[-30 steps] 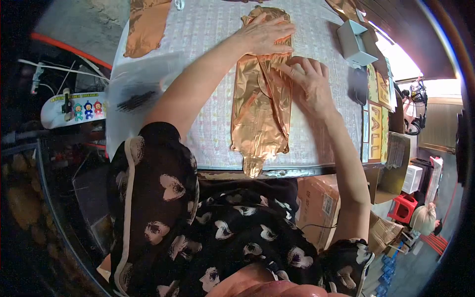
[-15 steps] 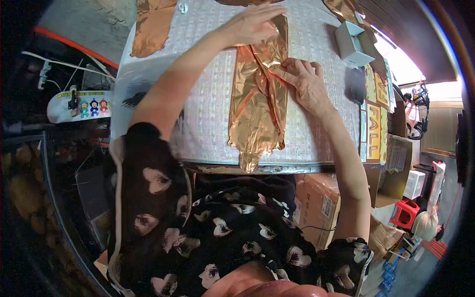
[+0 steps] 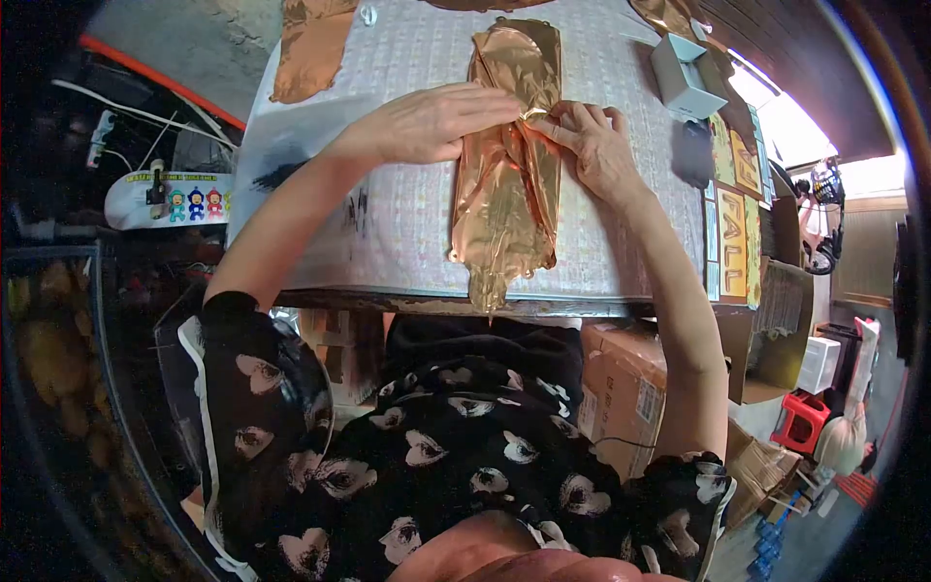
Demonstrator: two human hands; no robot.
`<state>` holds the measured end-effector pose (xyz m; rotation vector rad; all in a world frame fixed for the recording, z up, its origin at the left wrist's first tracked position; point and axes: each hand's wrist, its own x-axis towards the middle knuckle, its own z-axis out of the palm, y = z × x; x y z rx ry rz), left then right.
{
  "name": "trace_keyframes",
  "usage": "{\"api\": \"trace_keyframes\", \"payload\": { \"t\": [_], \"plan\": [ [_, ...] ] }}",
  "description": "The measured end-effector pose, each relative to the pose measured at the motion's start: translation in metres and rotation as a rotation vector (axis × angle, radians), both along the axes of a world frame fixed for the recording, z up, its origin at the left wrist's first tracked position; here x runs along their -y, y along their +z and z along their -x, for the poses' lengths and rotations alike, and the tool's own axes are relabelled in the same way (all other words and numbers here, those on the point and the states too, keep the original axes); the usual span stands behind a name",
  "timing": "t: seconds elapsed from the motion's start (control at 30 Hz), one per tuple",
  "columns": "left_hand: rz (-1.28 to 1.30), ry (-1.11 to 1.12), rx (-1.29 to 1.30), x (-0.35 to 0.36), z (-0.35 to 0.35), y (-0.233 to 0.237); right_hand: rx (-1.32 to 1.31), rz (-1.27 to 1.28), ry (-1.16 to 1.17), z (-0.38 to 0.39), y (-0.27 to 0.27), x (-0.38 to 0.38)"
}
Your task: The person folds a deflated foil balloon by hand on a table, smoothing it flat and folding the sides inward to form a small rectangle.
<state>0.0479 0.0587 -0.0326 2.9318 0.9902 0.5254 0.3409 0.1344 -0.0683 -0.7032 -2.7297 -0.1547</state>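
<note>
A flat, folded foil balloon [image 3: 504, 209] in shiny rose gold lies lengthwise on the table, its narrow tail hanging at the front edge. My left hand [image 3: 441, 124] rests across its left side, fingers stretched out and close together, tips near the middle of the foil. At the right edge, my right hand [image 3: 596, 145] has curled fingers, with the thumb and forefinger closed on the foil at a bunched, bright crease. The foil's far end is folded over with a rounded edge.
More copper-coloured foil pieces [image 3: 312, 53] lie at the back left. On the right of the patterned table cover [image 3: 388, 228] stand an open white box [image 3: 687, 78], a dark object [image 3: 692, 153] and yellow lettered packs [image 3: 734, 247]. Cardboard boxes [image 3: 626, 388] sit below the front edge.
My left hand has come down from the balloon's far end to its middle, uncovering the folded far end. My right hand stays at the right edge.
</note>
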Motion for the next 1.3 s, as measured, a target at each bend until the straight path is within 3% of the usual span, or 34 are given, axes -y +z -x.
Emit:
{"api": "trace_keyframes", "payload": {
  "t": [0.53,0.6,0.63,0.73,0.77,0.87,0.93,1.0,1.13,1.2,1.3],
  "plan": [
    [0.223,0.117,0.286,-0.004,-0.006,-0.06,-0.076,0.058,-0.008,0.001,0.004,0.0],
    [1.352,0.149,1.231,-0.008,0.007,-0.097,-0.099,0.17,-0.038,0.0,0.01,0.003],
    [0.725,0.307,0.501,0.009,-0.012,-0.028,-0.094,0.188,-0.065,-0.001,0.01,0.002],
    [0.722,0.486,0.69,0.0,-0.021,-0.022,-0.16,0.267,-0.084,-0.001,-0.001,-0.007],
    [0.822,0.592,0.631,0.002,-0.021,-0.007,-0.223,0.314,-0.119,0.001,-0.007,-0.011],
    [0.876,0.64,0.76,0.002,-0.023,-0.007,-0.303,0.348,-0.179,0.005,-0.002,0.0],
    [0.874,0.624,0.782,0.001,-0.024,-0.01,-0.32,0.335,-0.207,0.007,-0.002,0.004],
    [0.872,0.582,0.823,0.001,-0.025,-0.011,-0.451,0.505,-0.166,0.007,-0.007,0.001],
    [0.949,0.666,0.684,-0.006,-0.019,-0.009,-0.383,0.385,-0.129,0.006,-0.007,0.001],
    [0.932,0.641,0.722,-0.009,-0.02,-0.015,-0.471,0.571,-0.195,0.007,-0.008,0.004],
    [0.928,0.567,0.771,-0.005,-0.024,-0.011,-0.388,0.651,-0.176,0.003,-0.009,-0.002]
  ]
}}
